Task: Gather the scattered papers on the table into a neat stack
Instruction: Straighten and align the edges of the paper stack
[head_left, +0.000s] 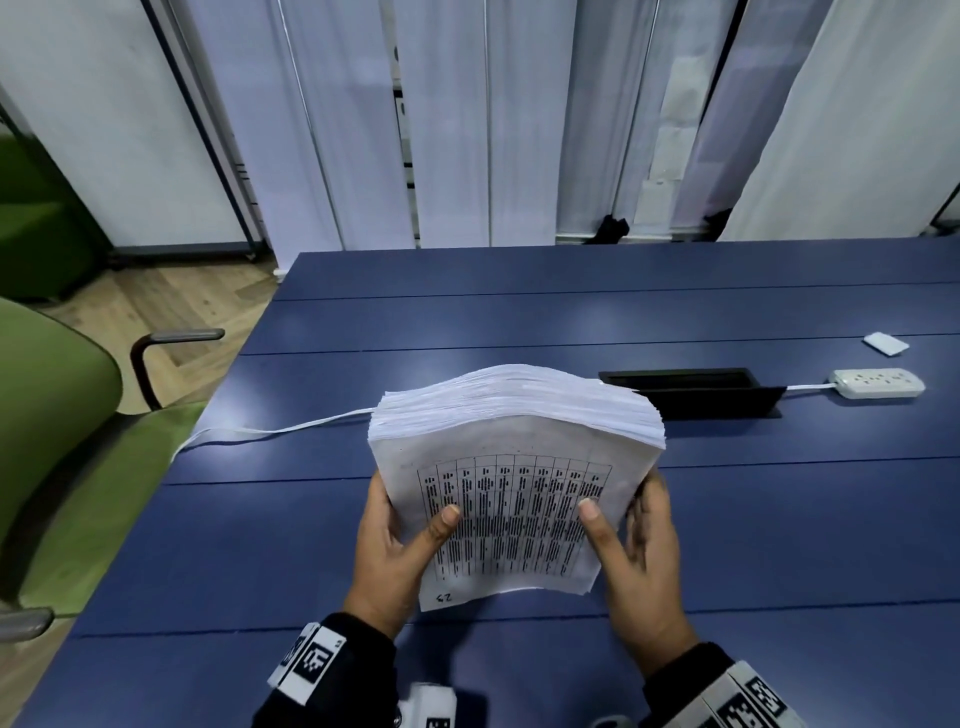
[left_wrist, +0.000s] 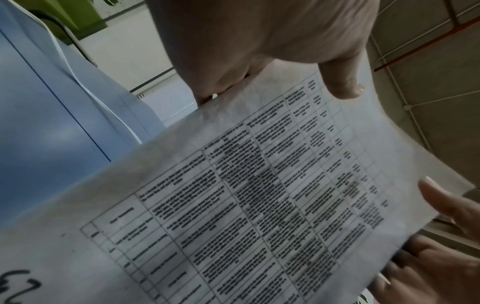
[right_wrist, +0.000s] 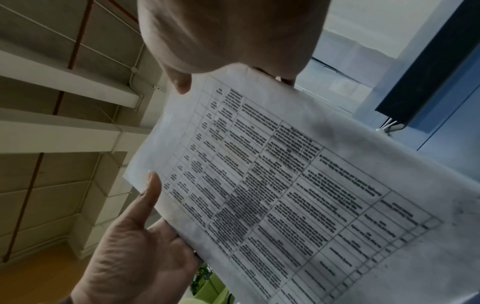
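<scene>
At the far left stands a green padded chair (head_left: 47, 415) with a curved grey armrest, beside the matte blue bench (head_left: 519, 322), whose top is crossed by thin dark seams. A flat white cable (head_left: 270, 431) runs along the bench from its left edge toward the papers. The left hand (head_left: 400, 551) grips the left side of the stack of papers (head_left: 514, 467) — thumb pressed on the top sheet, fingers curled out of sight behind. The stack is thick, held tilted up above the bench in front of the person, its far edge fanned into fine white layers and bowed into an arch; the top sheet carries a printed grid of dense black text and a handwritten mark near its lower corner. In the left wrist view the sheet looks thin, faintly grey and smudged. The right hand (head_left: 639, 561) holds the right side — thumb on the sheet's face, fingers wrapped along the edge. Further right, a black rectangular cable tray (head_left: 691, 387) is sunk in the bench, then a glossy white power strip (head_left: 878, 383), and beyond it a small white block (head_left: 885, 343).
</scene>
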